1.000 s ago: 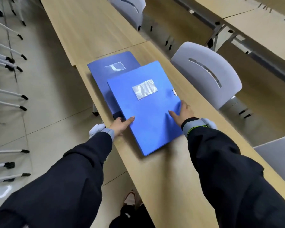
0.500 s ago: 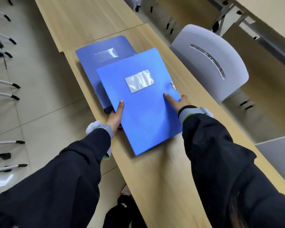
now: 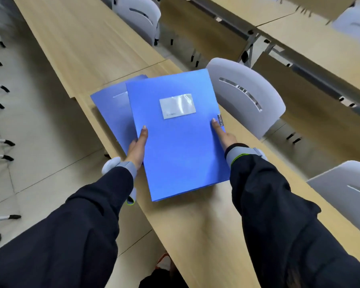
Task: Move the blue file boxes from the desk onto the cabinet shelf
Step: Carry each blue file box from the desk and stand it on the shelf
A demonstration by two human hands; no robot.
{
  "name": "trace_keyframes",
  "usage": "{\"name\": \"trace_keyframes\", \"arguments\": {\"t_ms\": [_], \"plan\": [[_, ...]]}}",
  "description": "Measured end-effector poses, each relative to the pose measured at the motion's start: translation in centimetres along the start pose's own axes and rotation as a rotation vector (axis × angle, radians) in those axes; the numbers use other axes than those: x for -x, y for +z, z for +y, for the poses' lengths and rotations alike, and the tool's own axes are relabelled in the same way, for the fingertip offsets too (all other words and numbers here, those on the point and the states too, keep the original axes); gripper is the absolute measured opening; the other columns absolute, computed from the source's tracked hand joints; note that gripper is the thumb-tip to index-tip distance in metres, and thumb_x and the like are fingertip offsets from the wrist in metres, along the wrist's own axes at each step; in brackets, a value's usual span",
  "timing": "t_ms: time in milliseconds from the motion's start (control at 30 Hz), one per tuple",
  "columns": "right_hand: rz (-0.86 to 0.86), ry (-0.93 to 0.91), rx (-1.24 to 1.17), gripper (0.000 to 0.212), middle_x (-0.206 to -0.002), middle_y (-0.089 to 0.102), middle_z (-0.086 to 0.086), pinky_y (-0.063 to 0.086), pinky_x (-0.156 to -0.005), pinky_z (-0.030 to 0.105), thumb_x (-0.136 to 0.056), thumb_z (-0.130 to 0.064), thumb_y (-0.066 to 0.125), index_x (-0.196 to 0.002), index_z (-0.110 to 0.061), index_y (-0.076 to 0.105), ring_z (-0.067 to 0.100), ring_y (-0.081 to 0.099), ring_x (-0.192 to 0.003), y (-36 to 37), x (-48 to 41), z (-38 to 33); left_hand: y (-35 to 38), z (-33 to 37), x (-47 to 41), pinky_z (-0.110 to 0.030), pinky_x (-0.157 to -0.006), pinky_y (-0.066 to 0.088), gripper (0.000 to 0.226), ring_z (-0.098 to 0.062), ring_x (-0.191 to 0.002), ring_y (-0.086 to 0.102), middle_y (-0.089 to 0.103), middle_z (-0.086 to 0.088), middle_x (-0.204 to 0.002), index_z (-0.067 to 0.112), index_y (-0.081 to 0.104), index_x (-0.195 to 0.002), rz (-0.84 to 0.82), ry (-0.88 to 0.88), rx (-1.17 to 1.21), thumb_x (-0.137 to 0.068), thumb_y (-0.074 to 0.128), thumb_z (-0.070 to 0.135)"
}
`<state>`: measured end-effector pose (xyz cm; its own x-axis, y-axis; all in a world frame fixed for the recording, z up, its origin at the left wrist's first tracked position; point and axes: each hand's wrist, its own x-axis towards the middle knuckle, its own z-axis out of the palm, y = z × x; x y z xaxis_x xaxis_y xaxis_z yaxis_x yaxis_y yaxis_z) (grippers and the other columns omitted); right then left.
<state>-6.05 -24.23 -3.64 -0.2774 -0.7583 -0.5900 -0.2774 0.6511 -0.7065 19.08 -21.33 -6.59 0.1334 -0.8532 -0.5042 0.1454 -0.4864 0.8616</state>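
A blue file box (image 3: 179, 142) with a clear label pocket is raised above the wooden desk (image 3: 206, 225), held at both long edges. My left hand (image 3: 138, 148) grips its left edge, thumb on top. My right hand (image 3: 224, 136) grips its right edge near a small tab, thumb on the cover. A second blue file box (image 3: 112, 113) lies flat on the desk behind and to the left, partly hidden by the held one. No cabinet shelf is in view.
A grey chair (image 3: 247, 96) stands close on the right of the desk, another (image 3: 347, 188) at the lower right and a third (image 3: 139, 15) farther back. More desks (image 3: 320, 44) run along the right. Tiled floor and chair legs (image 3: 2, 142) lie to the left.
Both hands have closed on the upper box's edges and lifted it off the lower box, toward me. The lower box stays on the desk.
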Motion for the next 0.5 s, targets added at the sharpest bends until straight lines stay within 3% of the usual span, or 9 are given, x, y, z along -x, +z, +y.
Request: {"name": "trace_keyframes", "arguments": {"t_ms": [67, 133, 200, 300, 433, 500], "plan": [[0.068, -0.044, -0.027, 0.099, -0.125, 0.051, -0.001, 0.033, -0.081, 0.028, -0.057, -0.087, 0.042, -0.13, -0.02, 0.045, 0.025, 0.049, -0.108, -1.1, 1.5, -0.7, 0.7, 2.2, 0.1, -0.046, -0.103, 0.045, 0.09, -0.022, -0.114, 0.061, 0.062, 0.003, -0.13, 0.025, 0.049, -0.135, -0.043, 0.033, 0.035, -0.062, 0.055, 0.079], [0.134, -0.11, -0.09, 0.073, -0.095, 0.054, -0.013, 0.029, -0.061, 0.019, -0.062, -0.085, 0.041, -0.104, -0.028, 0.06, 0.013, 0.052, -0.078, -2.2, 2.9, -1.2, 1.7, 4.2, 0.1, -0.047, -0.102, 0.046, 0.094, -0.024, -0.113, 0.063, 0.063, 0.001, -0.128, 0.024, 0.05, -0.133, -0.122, 0.049, 0.09, -0.057, 0.06, 0.078], [0.178, -0.144, -0.215, 0.054, -0.075, 0.052, -0.011, 0.033, -0.049, 0.016, -0.067, -0.078, 0.048, -0.082, -0.028, 0.058, 0.004, 0.049, -0.058, -3.2, 4.1, -1.4, 2.8, 6.1, -0.1, -0.047, -0.103, 0.046, 0.091, -0.026, -0.116, 0.061, 0.061, -0.001, -0.131, 0.022, 0.05, -0.134, -0.182, 0.108, 0.104, -0.06, 0.062, 0.074], [0.296, -0.146, -0.349, 0.056, -0.073, 0.054, -0.009, 0.038, -0.049, 0.023, -0.068, -0.076, 0.05, -0.075, -0.02, 0.053, 0.008, 0.056, -0.058, -5.4, 7.0, -0.9, 5.3, 8.7, 0.5, -0.044, -0.102, 0.046, 0.088, -0.023, -0.118, 0.06, 0.059, 0.0, -0.134, 0.02, 0.052, -0.133, -0.278, 0.169, 0.058, -0.062, 0.063, 0.071], [0.459, -0.124, -0.462, 0.065, -0.07, 0.058, -0.007, 0.034, -0.05, 0.026, -0.063, -0.081, 0.047, -0.075, -0.018, 0.057, 0.011, 0.055, -0.059, -8.9, 11.6, 1.0, 9.3, 10.0, 3.1, -0.042, -0.093, 0.052, 0.055, -0.025, -0.109, 0.065, 0.068, -0.001, -0.118, 0.016, 0.063, -0.11, -0.452, 0.266, 0.019, -0.078, 0.06, 0.061], [0.533, -0.127, -0.508, 0.077, -0.08, 0.065, -0.004, 0.041, -0.055, 0.026, -0.064, -0.08, 0.049, -0.091, -0.009, 0.062, 0.015, 0.059, -0.064, -10.9, 14.0, 2.3, 11.5, 10.1, 4.8, -0.046, -0.096, 0.051, 0.053, -0.028, -0.103, 0.066, 0.068, -0.005, -0.11, 0.015, 0.063, -0.101, -0.489, 0.291, -0.046, -0.079, 0.058, 0.063]]}}
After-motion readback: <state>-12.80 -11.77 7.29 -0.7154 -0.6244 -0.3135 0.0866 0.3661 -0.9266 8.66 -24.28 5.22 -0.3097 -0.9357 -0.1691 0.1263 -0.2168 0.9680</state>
